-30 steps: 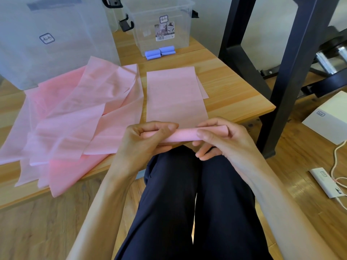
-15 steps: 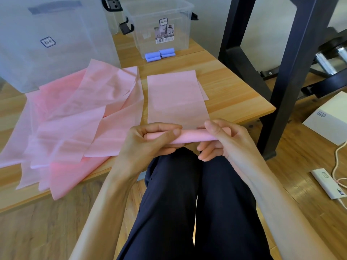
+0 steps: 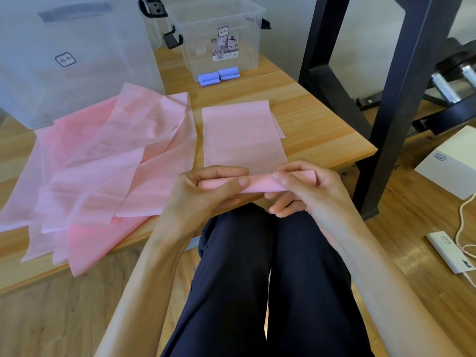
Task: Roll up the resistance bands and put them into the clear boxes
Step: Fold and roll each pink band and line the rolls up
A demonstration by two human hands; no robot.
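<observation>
Left hand (image 3: 206, 194), right hand (image 3: 306, 191) grip pink roll (image 3: 257, 182).

Pink bands (image 3: 108, 161) cover table left; bare wood (image 3: 316, 124) right.

You are looking at a pale pink band (image 3: 244, 136), its near end rolled into a pink tube (image 3: 260, 182). A heap of loose bands (image 3: 103, 171) is showing pale pink above and a stronger salmon pink below. The table (image 3: 322, 130) is showing honey-coloured wood with straight grain. The small clear box (image 3: 219, 27) is carrying black latches and a printed grey-and-white label; periwinkle blue rolls (image 3: 219, 76) are lying within. The large frosted box (image 3: 72, 55) is bearing a dark blue logo. Your trousers (image 3: 257, 279) are appearing navy.
</observation>
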